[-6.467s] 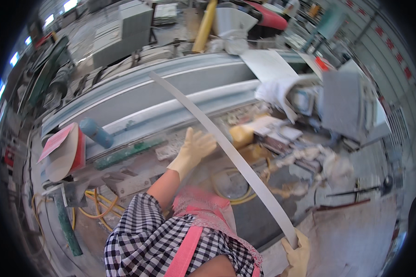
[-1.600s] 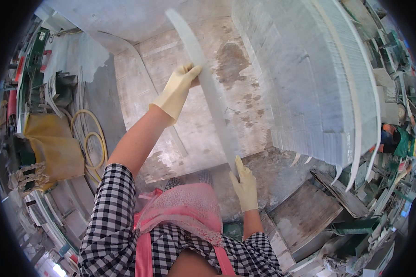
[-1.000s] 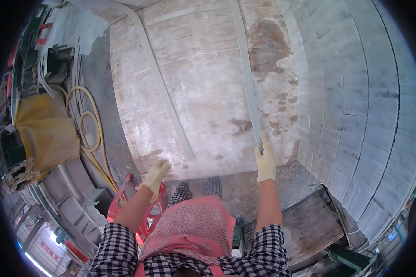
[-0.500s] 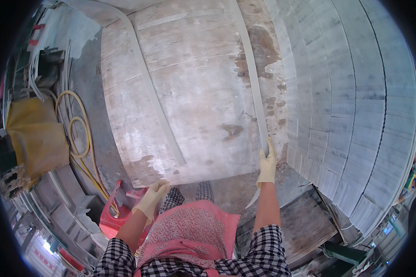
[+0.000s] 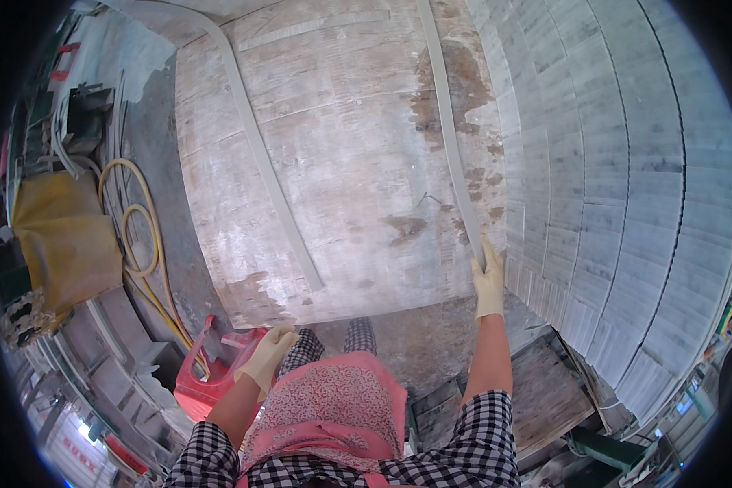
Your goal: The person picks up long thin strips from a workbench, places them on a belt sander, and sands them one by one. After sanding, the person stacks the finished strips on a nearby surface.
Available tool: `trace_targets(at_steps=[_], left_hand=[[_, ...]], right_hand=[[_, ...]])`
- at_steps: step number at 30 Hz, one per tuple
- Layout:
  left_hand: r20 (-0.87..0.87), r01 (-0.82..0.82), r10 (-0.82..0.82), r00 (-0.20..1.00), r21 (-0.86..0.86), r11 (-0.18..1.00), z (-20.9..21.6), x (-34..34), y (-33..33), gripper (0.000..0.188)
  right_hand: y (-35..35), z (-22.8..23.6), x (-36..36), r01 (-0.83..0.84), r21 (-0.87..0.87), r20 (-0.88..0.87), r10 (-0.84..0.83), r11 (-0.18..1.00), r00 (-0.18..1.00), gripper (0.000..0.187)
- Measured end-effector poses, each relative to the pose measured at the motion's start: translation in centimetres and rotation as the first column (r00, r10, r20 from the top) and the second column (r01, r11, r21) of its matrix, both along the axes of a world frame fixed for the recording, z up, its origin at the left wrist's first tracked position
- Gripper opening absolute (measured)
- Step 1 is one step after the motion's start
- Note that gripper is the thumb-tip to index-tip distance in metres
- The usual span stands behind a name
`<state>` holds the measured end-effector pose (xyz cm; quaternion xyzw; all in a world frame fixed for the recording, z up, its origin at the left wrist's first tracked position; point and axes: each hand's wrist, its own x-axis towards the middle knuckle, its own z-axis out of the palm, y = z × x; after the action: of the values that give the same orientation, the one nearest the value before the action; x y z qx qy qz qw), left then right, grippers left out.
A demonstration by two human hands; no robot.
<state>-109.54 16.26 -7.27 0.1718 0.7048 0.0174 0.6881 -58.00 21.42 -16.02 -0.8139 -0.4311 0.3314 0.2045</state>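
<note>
A long pale grey flat strip (image 5: 453,146) runs along the right side of a worn, whitish wooden board (image 5: 350,179). My right hand (image 5: 489,281), in a cream glove, closes around the strip's near end by the board's near right corner. Another such strip (image 5: 260,159) lies along the left part of the board, its near end short of the front edge and touched by no hand. My left hand (image 5: 273,351), also gloved, hangs just in front of the board's near edge beside a pink-red plastic stool (image 5: 199,389). Its fingers are curled together and nothing shows in them.
A tall stack of whitish-grey slabs (image 5: 594,179) walls the right side. To the left are a coiled yellow hose (image 5: 126,220) and a yellow-brown sheet (image 5: 69,244). A fainter short strip (image 5: 317,30) lies across the far board. A wooden panel (image 5: 537,398) sits low at right.
My right hand has moved a little right and the strip's near end has shifted right with it. The tail that hung below that hand no longer shows. My left hand has barely moved.
</note>
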Motion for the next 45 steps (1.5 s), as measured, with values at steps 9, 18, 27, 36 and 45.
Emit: trace_targets(at_steps=[9,18,27,36,45], left_hand=[[0.067,0.019,-0.018,0.998,-0.009,1.0,-0.7,0.8,0.3,0.043],[0.024,0.019,-0.02,1.0,0.027,0.999,1.3,2.5,2.1,0.037],[0.043,-0.116,0.117,0.992,-0.032,0.993,0.2,2.3,3.1,0.056],[-0.057,-0.137,0.147,0.988,0.149,0.979,-4.0,1.7,8.6,0.037],[-0.311,0.336,-0.15,0.938,0.724,0.603,-15.1,0.6,38.2,0.035]], right_hand=[[0.5,0.2,-1.5,-0.025,0.024,-0.193,0.029,0.999,0.981,0.063],[0.6,-1.0,-3.7,0.058,-0.246,-0.001,-0.06,0.968,0.998,0.063],[11.6,1.7,-9.5,-0.296,-0.011,0.221,0.291,0.955,0.931,0.049],[31.3,-10.1,-16.8,-0.563,0.275,0.584,0.33,0.779,0.742,0.042],[37.5,-12.0,-17.8,-0.555,0.171,0.63,0.343,0.814,0.697,0.042]])
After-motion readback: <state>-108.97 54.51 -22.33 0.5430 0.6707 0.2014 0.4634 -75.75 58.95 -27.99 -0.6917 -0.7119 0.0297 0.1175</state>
